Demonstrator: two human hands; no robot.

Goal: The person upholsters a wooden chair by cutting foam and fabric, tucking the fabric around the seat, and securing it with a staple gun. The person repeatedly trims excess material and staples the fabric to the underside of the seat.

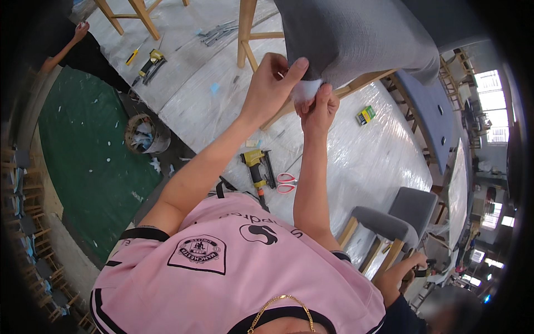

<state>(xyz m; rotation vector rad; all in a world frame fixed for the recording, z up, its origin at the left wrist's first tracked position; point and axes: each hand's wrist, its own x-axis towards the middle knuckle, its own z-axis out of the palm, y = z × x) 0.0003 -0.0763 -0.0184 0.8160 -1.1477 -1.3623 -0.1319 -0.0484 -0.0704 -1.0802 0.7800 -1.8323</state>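
In front of me a chair with wooden legs stands on the plastic-covered table, with grey fabric (pixel 367 42) over its upper part. My left hand (pixel 273 86) is closed, pinching the fabric's lower corner between thumb and fingers. Just right of it, my right hand (pixel 318 111) is closed on a tuft of white wadding (pixel 307 90) that shows below the fabric's edge. The right thumb lies close to that edge. The fingertips of both hands are partly hidden behind the fabric and wadding.
Below my hands lie a yellow-black staple gun (pixel 256 167) and red-handled scissors (pixel 286 183). A small green-yellow box (pixel 365 115) lies to the right. Another staple gun (pixel 151 65) rests far left, near a waste bucket (pixel 147 133). Grey chairs (pixel 411 209) and a co-worker's arm (pixel 397 273) are at lower right.
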